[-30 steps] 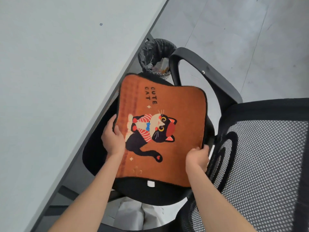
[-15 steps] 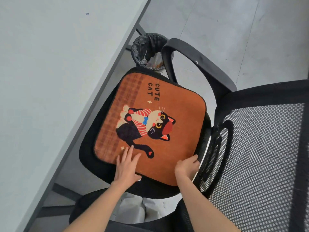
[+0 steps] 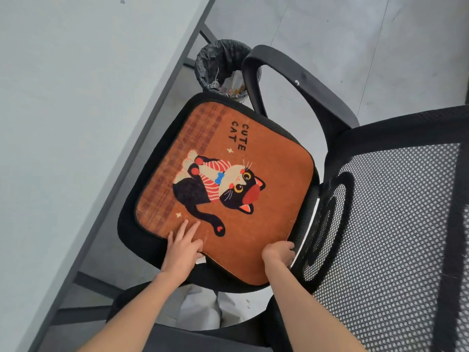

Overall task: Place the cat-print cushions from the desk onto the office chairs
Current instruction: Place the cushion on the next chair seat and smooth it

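An orange cat-print cushion (image 3: 269, 174) with the words CUTE CAT lies flat on the black seat (image 3: 132, 240) of an office chair. My left hand (image 3: 184, 247) rests palm down on the cushion's near edge, fingers spread. My right hand (image 3: 279, 252) is curled on the cushion's near right corner, beside the mesh backrest (image 3: 396, 237); its fingertips are hidden under the edge.
The grey desk (image 3: 76, 110) runs along the left, its edge close to the seat. A black-lined waste bin (image 3: 223, 67) stands on the floor beyond the chair. A black armrest (image 3: 299, 82) arches over the far side. Grey tiled floor lies beyond.
The cushion came down from being held above the seat to lying flat on it. My left hand let go of its side edge and now lies flat on the near edge.
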{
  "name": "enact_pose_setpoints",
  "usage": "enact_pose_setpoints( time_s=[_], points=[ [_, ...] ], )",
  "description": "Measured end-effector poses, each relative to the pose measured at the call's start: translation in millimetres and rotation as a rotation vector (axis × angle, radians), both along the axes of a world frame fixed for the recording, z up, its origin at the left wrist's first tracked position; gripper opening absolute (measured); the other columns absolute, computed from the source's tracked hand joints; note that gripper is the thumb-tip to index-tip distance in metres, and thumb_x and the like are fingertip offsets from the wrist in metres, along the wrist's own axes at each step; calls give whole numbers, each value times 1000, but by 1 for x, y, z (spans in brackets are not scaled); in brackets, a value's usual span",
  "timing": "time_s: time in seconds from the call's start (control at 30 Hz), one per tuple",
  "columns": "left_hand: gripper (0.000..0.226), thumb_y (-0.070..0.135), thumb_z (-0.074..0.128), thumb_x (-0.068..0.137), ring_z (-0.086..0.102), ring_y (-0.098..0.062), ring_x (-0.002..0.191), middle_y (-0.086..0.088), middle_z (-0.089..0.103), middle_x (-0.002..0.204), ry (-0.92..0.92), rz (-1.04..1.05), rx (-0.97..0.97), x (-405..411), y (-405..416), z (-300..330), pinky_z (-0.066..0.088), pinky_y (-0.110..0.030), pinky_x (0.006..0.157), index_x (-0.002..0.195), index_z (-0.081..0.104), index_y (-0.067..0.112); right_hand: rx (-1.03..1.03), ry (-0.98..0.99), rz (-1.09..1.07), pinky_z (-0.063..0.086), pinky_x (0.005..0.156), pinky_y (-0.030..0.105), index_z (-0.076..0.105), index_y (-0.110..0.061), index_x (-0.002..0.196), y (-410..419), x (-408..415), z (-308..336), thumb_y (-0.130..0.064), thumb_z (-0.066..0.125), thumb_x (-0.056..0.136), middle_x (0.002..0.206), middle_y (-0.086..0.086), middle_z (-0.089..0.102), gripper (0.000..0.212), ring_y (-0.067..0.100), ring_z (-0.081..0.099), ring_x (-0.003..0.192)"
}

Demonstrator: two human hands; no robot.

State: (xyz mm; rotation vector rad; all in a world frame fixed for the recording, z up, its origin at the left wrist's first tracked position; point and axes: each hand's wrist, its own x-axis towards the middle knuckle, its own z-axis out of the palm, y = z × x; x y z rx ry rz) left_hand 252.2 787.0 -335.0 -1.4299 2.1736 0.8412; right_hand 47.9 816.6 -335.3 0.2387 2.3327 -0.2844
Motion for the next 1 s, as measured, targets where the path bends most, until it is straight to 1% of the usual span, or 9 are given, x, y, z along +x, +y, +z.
enact_pose_setpoints(
  time_s=[0.17,0.23,0.37,0.47,0.53,0.6,0.7,0.87,1.0],
  points=[
    [9,22,56,87,-8,-27,145,0,6,158,-17,39,92,-3,1,2,7,-56,116,81,50,21,-18,19,6,30,106,47,26,-2,139,3,-1,-3,-13,33,96,143,23,34,46,42,36,128],
    [4,19,57,87,-11,-28,145,0,1,158,-31,25,89,-3,2,1,6,-56,116,89,53,18,1,11,43,29,106,45,25,-4,140,6,-1,-2,-14,33,97,143,21,35,45,39,37,129],
    [36,15,56,86,-10,-25,145,2,-3,158,-50,6,106,-2,5,6,10,-53,115,120,45,21,-14,26,88,27,112,46,10,-4,145,8,6,8,-15,45,92,148,17,29,64,35,30,135],
    [53,15,50,90,17,-23,143,-3,22,154,14,119,92,-9,0,25,26,-43,114,139,30,19,-87,17,266,22,115,45,7,-2,145,5,18,23,-8,44,90,152,16,20,67,31,18,141],
    [52,16,47,92,38,-22,132,-6,40,144,92,287,116,-17,-5,42,38,-37,105,141,29,17,-161,21,323,22,116,41,10,-3,146,1,23,40,-5,40,91,154,14,18,62,29,18,142],
    [48,17,45,93,47,-22,125,-6,49,138,163,423,136,-23,-10,65,44,-36,98,140,33,18,-257,38,419,20,116,36,16,-2,145,-4,27,62,-3,39,92,154,14,19,58,26,18,143],
    [40,15,44,94,54,-21,118,-7,57,130,283,530,110,-31,-16,106,45,-34,97,133,44,14,-388,77,541,21,114,29,20,-3,145,-13,30,109,-3,37,94,154,12,23,54,23,22,142],
    [30,18,46,94,59,-18,109,-8,66,117,508,637,48,-37,0,193,41,-21,88,122,56,14,-603,99,643,21,109,23,25,-6,143,-13,41,209,-6,39,94,150,10,32,51,20,28,140],
    [28,16,47,93,59,-8,101,-1,68,108,675,700,-24,-30,36,265,39,-15,85,119,58,14,-758,31,646,28,109,30,35,-7,140,16,57,281,-8,41,93,143,10,43,48,22,38,134]
  ],
)
